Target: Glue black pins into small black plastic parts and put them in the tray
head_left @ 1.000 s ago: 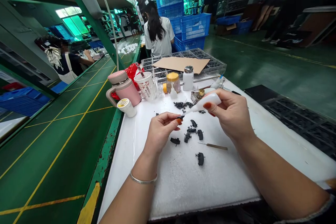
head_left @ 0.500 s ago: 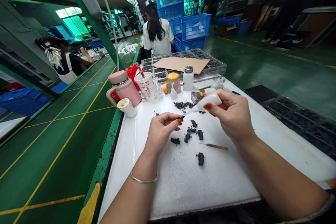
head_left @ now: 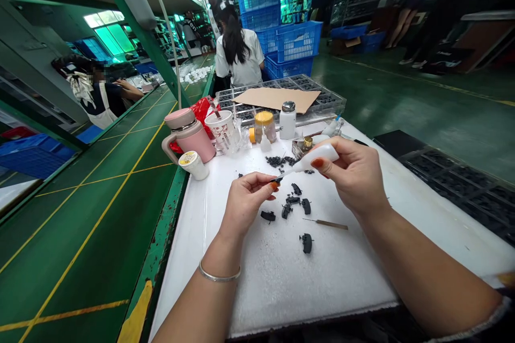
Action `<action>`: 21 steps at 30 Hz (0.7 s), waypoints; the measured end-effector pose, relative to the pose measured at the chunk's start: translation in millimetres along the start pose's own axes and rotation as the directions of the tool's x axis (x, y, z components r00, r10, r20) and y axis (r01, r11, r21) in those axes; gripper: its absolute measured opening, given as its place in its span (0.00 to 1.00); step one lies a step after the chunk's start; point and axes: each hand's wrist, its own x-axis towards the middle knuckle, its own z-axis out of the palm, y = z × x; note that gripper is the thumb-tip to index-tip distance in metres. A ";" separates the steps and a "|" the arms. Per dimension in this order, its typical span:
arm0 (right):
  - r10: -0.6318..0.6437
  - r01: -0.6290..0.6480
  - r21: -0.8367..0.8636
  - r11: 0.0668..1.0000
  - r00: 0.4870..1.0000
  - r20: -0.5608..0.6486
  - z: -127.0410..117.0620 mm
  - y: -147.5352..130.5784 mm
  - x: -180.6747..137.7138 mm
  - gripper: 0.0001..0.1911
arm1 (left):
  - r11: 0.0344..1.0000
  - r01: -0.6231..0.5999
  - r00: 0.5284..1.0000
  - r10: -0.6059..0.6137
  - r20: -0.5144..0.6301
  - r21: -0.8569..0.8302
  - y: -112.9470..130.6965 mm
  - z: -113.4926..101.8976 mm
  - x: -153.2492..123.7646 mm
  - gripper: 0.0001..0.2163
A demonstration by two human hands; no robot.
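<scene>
Between thumb and fingers, my left hand [head_left: 247,201] pinches a small black plastic part [head_left: 276,180], mostly hidden by the fingertips. My right hand [head_left: 356,174] is closed around a white squeeze bottle [head_left: 317,158], tilted with its thin nozzle pointing down left. The nozzle tip is at the black part; whether they touch is too small to tell. Below the hands lie several curved black parts [head_left: 307,243] on the white work surface [head_left: 273,289]. A thin needle tool with a flat brown handle [head_left: 332,224] rests beside them. Behind the nozzle is a pile of tiny black pieces [head_left: 277,161].
At the back left stand a pink thermos [head_left: 193,136], a lidded white cup [head_left: 193,165] and a clear patterned cup [head_left: 222,131]. A yellow-lidded jar [head_left: 264,124] and a white metal-capped bottle [head_left: 287,120] are beside them. A green conveyor [head_left: 100,193] runs along the left. Co-workers sit beyond.
My hands and what they hold keep nearly the same place. The whole view has shifted very slightly. A co-worker at the left has lowered a hand.
</scene>
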 end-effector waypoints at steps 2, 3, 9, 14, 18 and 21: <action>-0.005 0.005 0.004 1.000 1.000 0.000 0.0 0.1 -0.2 0.16 | 1.000 0.000 1.000 0.000 0.002 0.000 0.1 -0.3 0.0 0.10; -0.004 0.004 0.002 1.000 1.000 0.000 0.0 0.0 -0.3 0.16 | 1.000 0.000 1.000 0.000 0.001 -0.001 0.1 -0.4 -0.1 0.10; 0.002 -0.002 -0.002 1.000 1.000 0.000 0.0 -1.4 0.4 0.16 | 1.000 -0.001 1.000 0.001 -0.001 -0.003 -0.3 -0.4 -0.2 0.09; 0.021 -0.019 0.098 0.995 0.999 -0.024 -2.7 4.7 2.2 0.15 | 1.000 0.000 1.000 0.000 0.000 -0.019 -1.6 -0.9 0.2 0.10; 0.161 -0.138 0.328 0.935 0.986 -0.046 -4.8 9.8 7.2 0.12 | 0.996 0.019 1.000 -0.018 0.015 -0.088 -1.8 -3.6 -0.4 0.11; 0.319 -0.279 0.542 0.793 0.948 0.021 -3.1 10.5 10.4 0.15 | 0.983 0.068 0.998 -0.066 0.018 -0.173 -0.9 -5.5 -0.7 0.13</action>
